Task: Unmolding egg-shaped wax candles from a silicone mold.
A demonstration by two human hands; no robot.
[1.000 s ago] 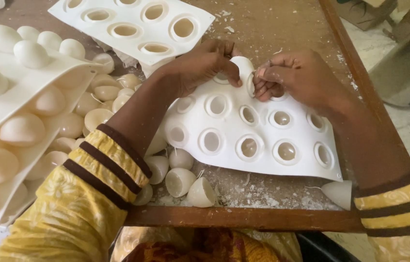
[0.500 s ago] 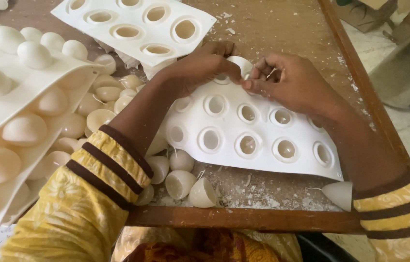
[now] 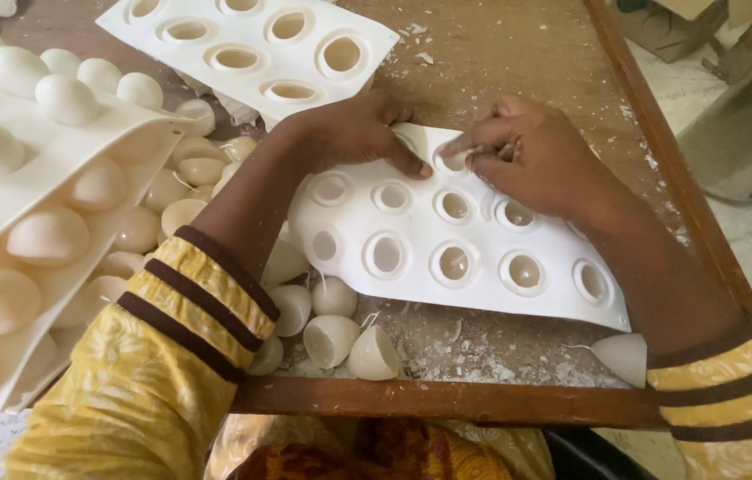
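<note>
My left hand (image 3: 354, 133) presses down the white flexible mould sheet (image 3: 447, 240) lying on the wooden surface (image 3: 500, 53); my right hand (image 3: 527, 156) pinches a cavity rim, best peeled gently

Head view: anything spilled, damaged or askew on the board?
Yes. White crumbs and flakes litter the wooden board below the white mould under both hands. Loose half shells lie tumbled at its near-left corner. The mould's far edge is bent up under the left hand and right hand.
</note>
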